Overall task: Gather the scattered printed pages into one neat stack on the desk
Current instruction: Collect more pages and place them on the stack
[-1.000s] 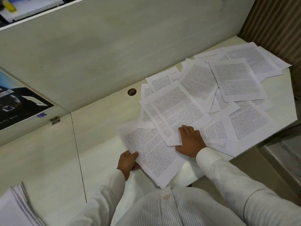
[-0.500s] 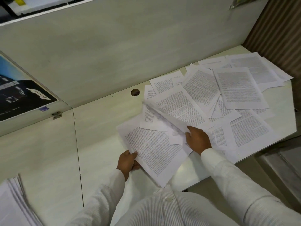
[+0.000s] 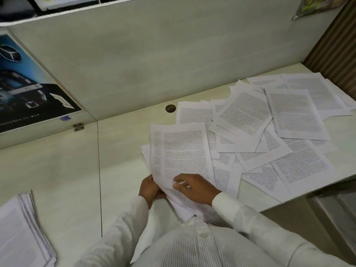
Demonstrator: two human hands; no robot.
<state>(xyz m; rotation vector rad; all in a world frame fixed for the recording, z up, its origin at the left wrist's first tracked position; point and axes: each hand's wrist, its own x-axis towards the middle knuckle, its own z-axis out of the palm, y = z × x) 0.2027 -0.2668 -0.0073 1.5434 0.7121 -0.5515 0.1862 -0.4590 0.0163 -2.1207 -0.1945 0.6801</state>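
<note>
Sheet on sheet now: the page the right hand (image 3: 194, 187) was pressing flat in the spread a second ago, then peeling up, lands on the one the left hand (image 3: 149, 186) has held all along. So the bundle (image 3: 156, 149) grows and the loose spread is one page lighter. The left hand grips the bundle's near left corner, fingers curled round it. The right hand has its fingers bent, pinching the near edge of the top sheet (image 3: 185, 151), seemingly nudging it square. The bundle sits near the front edge of the desk (image 3: 125, 143), right in front of the person, edges not yet flush, with a strip of the lower page showing along the left side. To its right the scattered pages (image 3: 269, 132) lie overlapped at all angles, reaching the far right corner, all white with dense black text. Plenty left to gather, by the look of it
</note>
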